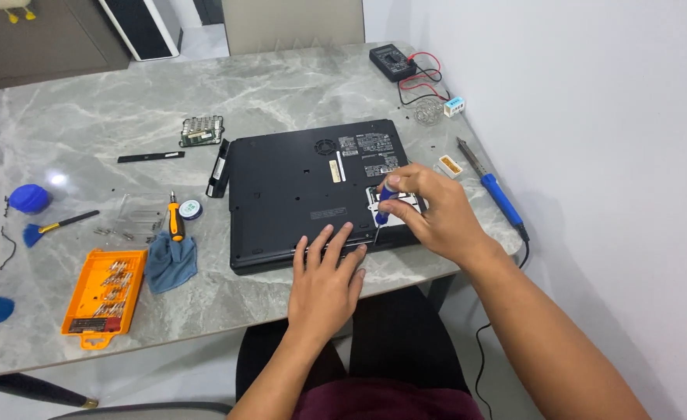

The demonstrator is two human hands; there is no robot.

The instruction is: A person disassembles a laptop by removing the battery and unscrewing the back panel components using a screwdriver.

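Note:
A black laptop (297, 187) lies bottom-up on the marble table (110, 109). My left hand (326, 280) rests flat with spread fingers on the laptop's near edge, holding nothing. My right hand (429, 210) grips a small blue-handled screwdriver (384, 204), its tip pointing down at the near right corner of the laptop's underside, where a lighter, silvery patch shows. The fingers hide most of the screwdriver.
An orange bit tray (102, 295), a blue cloth (171, 263), an orange-handled screwdriver (174, 219), a small circuit board (202, 131), a black strip (150, 157), a blue brush (52, 229) lie to the left. A multimeter (392, 61) with leads and a blue soldering iron (499, 190) lie near the wall.

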